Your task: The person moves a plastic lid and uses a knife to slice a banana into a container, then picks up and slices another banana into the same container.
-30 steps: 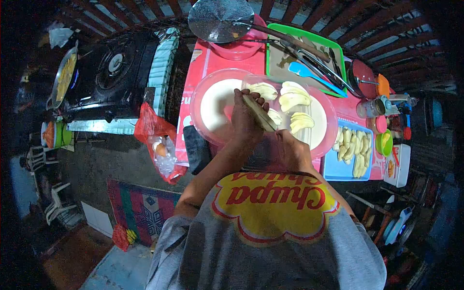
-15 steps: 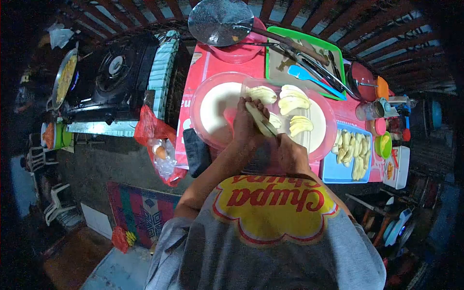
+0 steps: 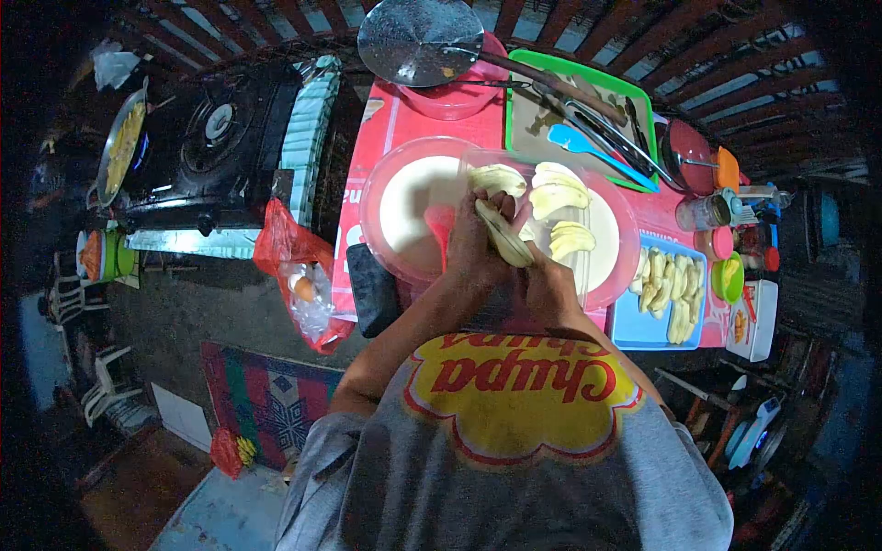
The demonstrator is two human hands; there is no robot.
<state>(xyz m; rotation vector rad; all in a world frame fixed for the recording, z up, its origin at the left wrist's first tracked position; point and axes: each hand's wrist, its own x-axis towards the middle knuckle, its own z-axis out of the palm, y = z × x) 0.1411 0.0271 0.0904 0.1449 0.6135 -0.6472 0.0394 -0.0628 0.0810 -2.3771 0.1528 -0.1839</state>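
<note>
My left hand (image 3: 480,241) is wrapped round a pale sliced banana (image 3: 503,235) above a clear tray. My right hand (image 3: 549,286) is closed at the banana's lower end, its fingers partly hidden. Fanned banana slices (image 3: 559,190) and a smaller fan (image 3: 571,241) lie on the clear tray (image 3: 519,158), which rests across two pink bowls. The left bowl (image 3: 372,207) holds white batter with a pink utensil (image 3: 439,225) in it; the right bowl (image 3: 629,248) holds batter too.
A blue tray (image 3: 629,321) of peeled bananas is at right. The green-rimmed tray (image 3: 579,64) carries a blue spatula (image 3: 574,140) and tongs. A skimmer (image 3: 418,41) lies across a pink container. At left are a stove (image 3: 220,156), a pan (image 3: 124,151) and a red bag (image 3: 285,243).
The banana has shifted slightly and now looks shorter and wider, its slices partly spread. My right hand has moved a little left, closer to my left hand.
</note>
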